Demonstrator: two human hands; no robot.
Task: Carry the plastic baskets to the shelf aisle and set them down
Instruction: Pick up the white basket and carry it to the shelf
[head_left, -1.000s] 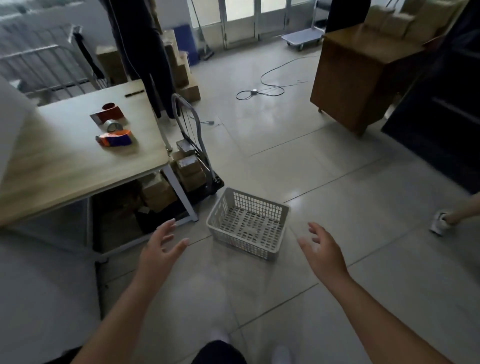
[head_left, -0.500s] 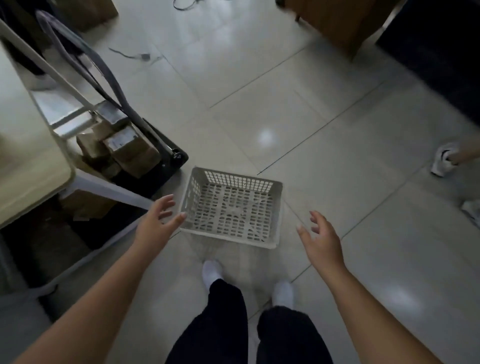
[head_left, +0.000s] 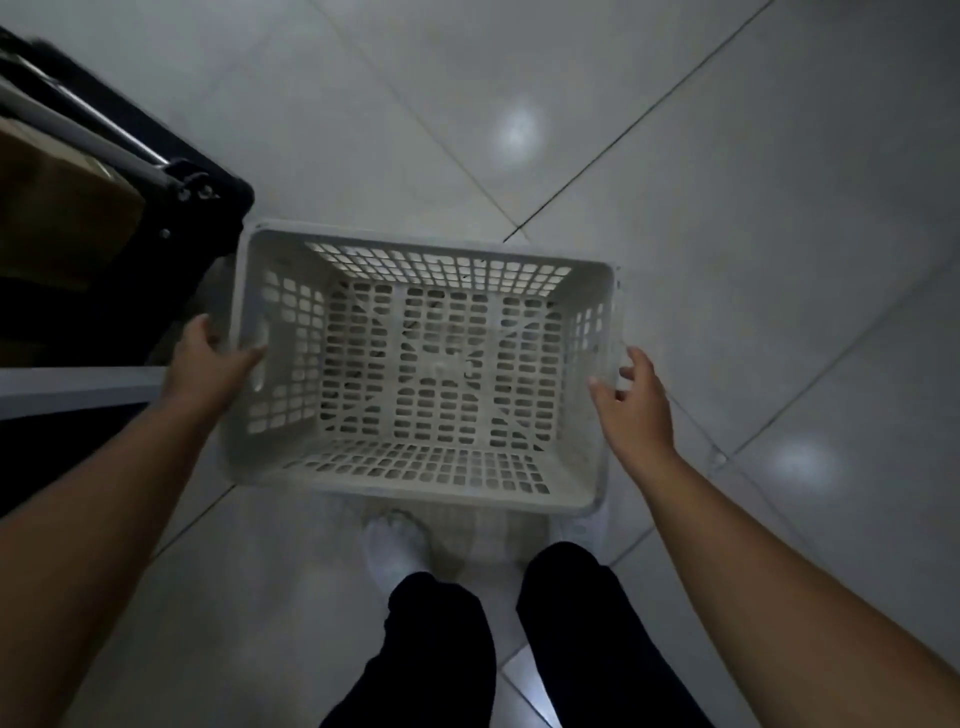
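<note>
At the left edge of the frame, we see a black cart (head_left: 156, 218) cut off, its load a dim brown blur we cannot identify. The left hand (head_left: 210, 364) curls over the left wall of the basket (head_left: 415, 244); its fingers are hidden behind that wall. The right hand (head_left: 636, 400) is motion-blurred at the right rim, so we cannot tell whether it touches. Both forearms run off the bottom corners. One white shoe (head_left: 395, 551) shows below; the basket hides the other.

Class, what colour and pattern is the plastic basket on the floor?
The basket is pale grey-white with grid-like perforations, as the head view shows.
</note>
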